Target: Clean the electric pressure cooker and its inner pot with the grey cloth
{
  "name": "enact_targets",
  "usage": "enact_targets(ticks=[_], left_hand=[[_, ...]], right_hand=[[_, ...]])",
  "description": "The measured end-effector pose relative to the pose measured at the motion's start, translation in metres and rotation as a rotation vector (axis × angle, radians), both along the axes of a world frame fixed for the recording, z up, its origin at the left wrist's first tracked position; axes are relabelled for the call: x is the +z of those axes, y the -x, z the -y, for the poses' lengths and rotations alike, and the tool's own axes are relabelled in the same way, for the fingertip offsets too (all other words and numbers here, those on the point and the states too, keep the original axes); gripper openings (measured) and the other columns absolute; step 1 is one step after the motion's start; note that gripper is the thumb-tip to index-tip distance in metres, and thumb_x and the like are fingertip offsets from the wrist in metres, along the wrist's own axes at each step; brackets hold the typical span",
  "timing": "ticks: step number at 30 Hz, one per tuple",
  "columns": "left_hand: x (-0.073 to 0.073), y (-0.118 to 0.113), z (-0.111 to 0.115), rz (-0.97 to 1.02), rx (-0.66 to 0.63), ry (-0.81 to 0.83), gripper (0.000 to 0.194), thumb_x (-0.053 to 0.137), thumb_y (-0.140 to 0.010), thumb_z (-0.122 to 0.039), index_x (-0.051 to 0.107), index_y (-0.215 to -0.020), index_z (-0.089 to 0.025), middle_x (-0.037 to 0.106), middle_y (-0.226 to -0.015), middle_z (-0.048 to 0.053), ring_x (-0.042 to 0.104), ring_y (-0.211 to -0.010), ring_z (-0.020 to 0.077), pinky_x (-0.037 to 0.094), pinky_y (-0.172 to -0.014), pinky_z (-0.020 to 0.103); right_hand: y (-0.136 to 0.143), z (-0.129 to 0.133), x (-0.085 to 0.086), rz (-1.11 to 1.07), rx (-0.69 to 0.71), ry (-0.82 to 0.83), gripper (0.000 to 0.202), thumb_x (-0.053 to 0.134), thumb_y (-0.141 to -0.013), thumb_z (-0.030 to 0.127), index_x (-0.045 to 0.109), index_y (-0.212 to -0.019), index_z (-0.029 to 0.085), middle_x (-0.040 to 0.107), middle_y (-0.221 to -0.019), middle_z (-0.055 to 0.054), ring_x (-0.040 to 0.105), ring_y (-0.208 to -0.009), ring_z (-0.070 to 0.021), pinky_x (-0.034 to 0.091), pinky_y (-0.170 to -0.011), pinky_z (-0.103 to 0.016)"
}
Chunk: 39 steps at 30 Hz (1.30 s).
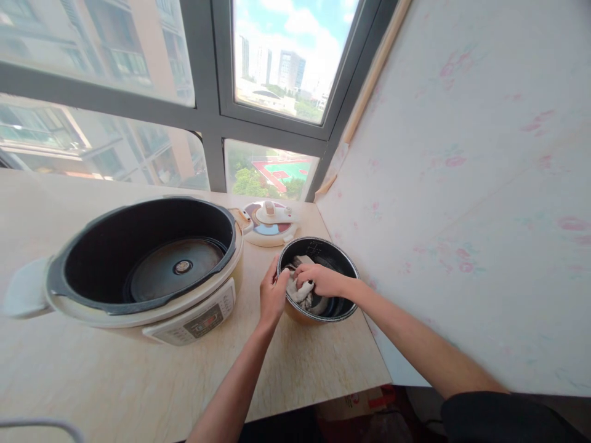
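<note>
A dark inner pot (335,258) with a brownish outside stands on the counter near the wall. My left hand (273,292) grips its left rim, thumb over the edge and fingers along the outer wall. Inside the pot, my right hand (318,280) is closed on a crumpled whitish cloth (300,295), which lies against the inner left side. Part of the cloth is hidden under the fingers. To the left sits the electric pressure cooker body (198,320), without its inner pot, showing a round heating plate (175,271) at the bottom.
The cooker lid (270,224) lies behind the pot, close to the window. A floral-papered wall (462,184) rises just right of the pot. The pale marble-look counter (295,381) ends at a front edge near me. A grey cord (41,423) crosses the lower left corner.
</note>
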<state>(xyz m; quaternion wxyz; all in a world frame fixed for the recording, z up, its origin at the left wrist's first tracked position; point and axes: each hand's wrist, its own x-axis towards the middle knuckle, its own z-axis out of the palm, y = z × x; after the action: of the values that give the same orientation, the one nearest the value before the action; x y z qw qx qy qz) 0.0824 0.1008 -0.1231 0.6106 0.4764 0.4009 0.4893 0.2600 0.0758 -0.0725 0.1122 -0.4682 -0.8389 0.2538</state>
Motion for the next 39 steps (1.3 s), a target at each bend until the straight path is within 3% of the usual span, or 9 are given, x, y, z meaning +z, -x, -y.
enact_targets(ticks=[3,8,12,15,18,23,31,35,39], left_hand=[[0.0,0.001,-0.001,0.003,-0.014,-0.02,0.049,0.062,-0.088,-0.027,0.064,-0.136,-0.021,0.062,-0.144,0.006,0.05,-0.14,0.0257,0.033,-0.121,0.039],[0.003,0.002,0.0,0.004,-0.023,-0.014,0.049,0.059,-0.089,-0.026,0.063,-0.138,-0.02,0.061,-0.145,0.007,0.05,-0.14,0.0258,0.033,-0.121,0.04],[0.004,0.002,0.001,-0.009,-0.021,-0.023,0.048,0.059,-0.089,-0.027,0.064,-0.137,-0.02,0.062,-0.144,0.008,0.05,-0.14,0.026,0.033,-0.121,0.041],[0.003,0.002,0.001,-0.013,-0.018,-0.026,0.048,0.059,-0.09,-0.027,0.063,-0.137,-0.019,0.06,-0.145,0.008,0.05,-0.141,0.0251,0.033,-0.121,0.04],[0.004,0.002,0.002,-0.015,-0.023,-0.023,0.048,0.058,-0.091,-0.028,0.063,-0.138,-0.019,0.06,-0.145,0.008,0.049,-0.141,0.0242,0.033,-0.121,0.039],[0.006,0.003,0.002,-0.037,-0.023,-0.021,0.047,0.057,-0.093,-0.032,0.063,-0.138,-0.019,0.059,-0.146,0.008,0.046,-0.144,0.0248,0.031,-0.122,0.04],[0.005,0.006,0.001,-0.103,-0.043,-0.055,0.052,0.055,-0.095,-0.034,0.056,-0.145,-0.019,0.053,-0.152,0.007,0.045,-0.145,0.0237,0.029,-0.123,0.039],[0.005,0.001,0.006,-0.124,0.03,-0.04,0.053,0.052,-0.096,-0.032,0.053,-0.147,-0.018,0.051,-0.153,0.008,0.046,-0.143,0.0232,0.029,-0.123,0.039],[0.009,-0.003,0.007,-0.109,0.078,-0.016,0.052,0.052,-0.091,-0.024,0.059,-0.143,-0.019,0.058,-0.148,0.007,0.049,-0.141,0.0231,0.032,-0.122,0.037]], right_hand=[[-0.001,0.005,0.011,0.175,-0.223,0.049,0.04,0.055,-0.068,-0.007,0.066,-0.097,0.018,0.062,-0.105,-0.006,0.062,-0.099,-0.0202,0.045,-0.087,-0.029],[0.002,0.011,0.023,0.4,-0.676,0.148,0.034,0.063,-0.084,0.024,0.055,-0.117,0.016,0.063,-0.121,-0.015,0.066,-0.104,-0.0297,0.047,-0.087,-0.035],[-0.007,0.011,0.019,0.376,-0.895,0.239,0.036,0.054,-0.09,0.031,0.047,-0.119,0.011,0.068,-0.11,-0.022,0.071,-0.091,-0.0314,0.052,-0.074,-0.036],[-0.014,0.013,0.009,0.188,-1.115,0.368,0.049,0.05,-0.094,0.045,0.04,-0.128,0.011,0.066,-0.118,-0.025,0.073,-0.079,-0.029,0.054,-0.062,-0.035],[-0.016,0.015,-0.004,0.095,-1.193,0.365,0.068,0.055,-0.089,0.06,0.038,-0.133,0.012,0.058,-0.13,-0.029,0.07,-0.104,-0.0367,0.057,-0.073,-0.042],[-0.007,0.002,-0.021,0.032,-1.146,0.225,0.073,0.072,-0.076,0.045,0.041,-0.133,0.01,0.052,-0.137,-0.028,0.046,-0.137,-0.0427,0.04,-0.108,-0.052],[0.035,-0.036,-0.021,-0.279,-0.869,0.224,0.052,0.061,-0.071,0.017,0.052,-0.123,0.017,0.068,-0.111,-0.007,0.064,-0.106,-0.0237,0.05,-0.091,-0.034],[0.037,-0.023,-0.001,-0.241,-0.478,0.38,0.042,0.06,-0.058,0.005,0.063,-0.098,0.017,0.068,-0.09,0.002,0.063,-0.084,-0.0172,0.049,-0.075,-0.023],[0.023,-0.008,0.023,0.226,-0.052,0.536,0.038,0.057,-0.058,-0.001,0.068,-0.088,0.018,0.07,-0.083,0.004,0.063,-0.076,-0.0145,0.044,-0.065,-0.019]])
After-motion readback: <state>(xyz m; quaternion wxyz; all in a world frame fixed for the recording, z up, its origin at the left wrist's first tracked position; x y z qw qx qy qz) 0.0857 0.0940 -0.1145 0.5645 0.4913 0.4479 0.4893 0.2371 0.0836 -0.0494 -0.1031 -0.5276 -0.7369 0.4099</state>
